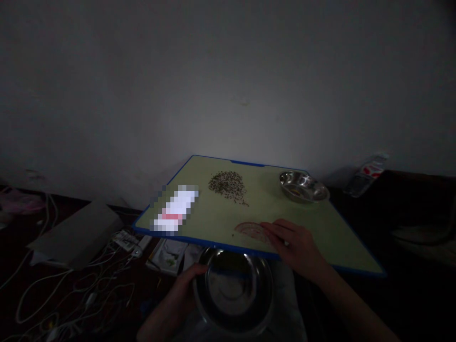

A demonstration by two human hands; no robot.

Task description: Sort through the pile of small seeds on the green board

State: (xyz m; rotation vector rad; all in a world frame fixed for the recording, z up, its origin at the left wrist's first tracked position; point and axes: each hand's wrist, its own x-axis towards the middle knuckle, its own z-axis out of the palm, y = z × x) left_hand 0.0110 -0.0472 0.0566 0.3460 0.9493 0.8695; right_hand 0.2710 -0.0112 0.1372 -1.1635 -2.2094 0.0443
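Observation:
In the head view, my right hand [294, 244] is closed on a clear protractor [249, 230] with reddish markings, held flat near the front edge of the pale green tabletop [213, 223]. My left hand [187, 287] grips the left rim of a large steel bowl [261, 304], just below that edge. A spread of small dark grains [228, 185], seemingly seeds, lies beyond the protractor. One lone speck sits to the protractor's left. At the back right of the tabletop stands a smaller steel bowl [306, 189]; its contents are hard to make out.
A bright blurred-out phone-like rectangle [174, 211] lies on the table's left. White cables [92, 285] and a grey box [76, 235] are on the floor at left. A plastic bottle [366, 175] is beyond the right edge. The wall [228, 95] stands behind.

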